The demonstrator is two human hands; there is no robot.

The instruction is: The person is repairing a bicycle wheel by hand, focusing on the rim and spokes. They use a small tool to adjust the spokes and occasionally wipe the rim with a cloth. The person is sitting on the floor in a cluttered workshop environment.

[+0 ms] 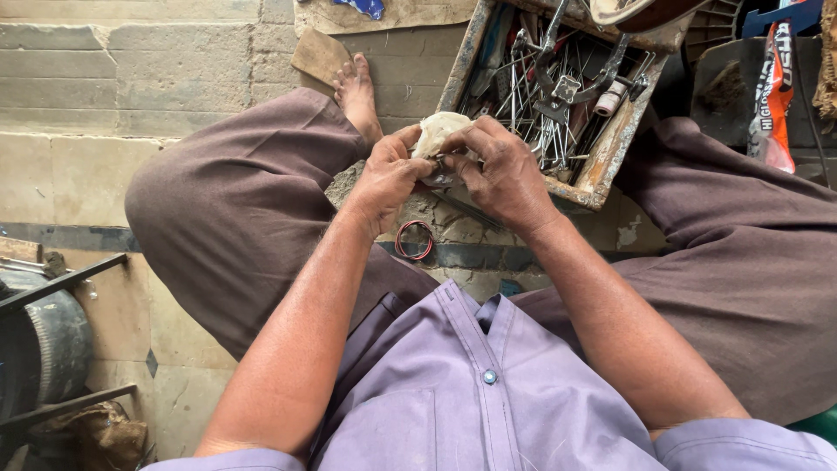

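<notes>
My left hand point(390, 173) and my right hand point(501, 167) meet in front of me, between my knees. Together they grip a pale crumpled cloth point(436, 131) wrapped around a small dark metal part point(442, 166) that is mostly hidden by my fingers. Both hands have their fingers closed on the cloth and the part. I sit low over a stone floor in brown trousers and a lilac shirt, with my bare foot point(357, 92) stretched out just left of my hands.
A worn wooden tray point(602, 166) with several metal tools and spokes lies right behind my hands. A small red ring point(414, 240) rests on the floor below them. A tyre and metal bars point(44, 340) stand at the left. An orange packet point(774, 96) hangs at the right.
</notes>
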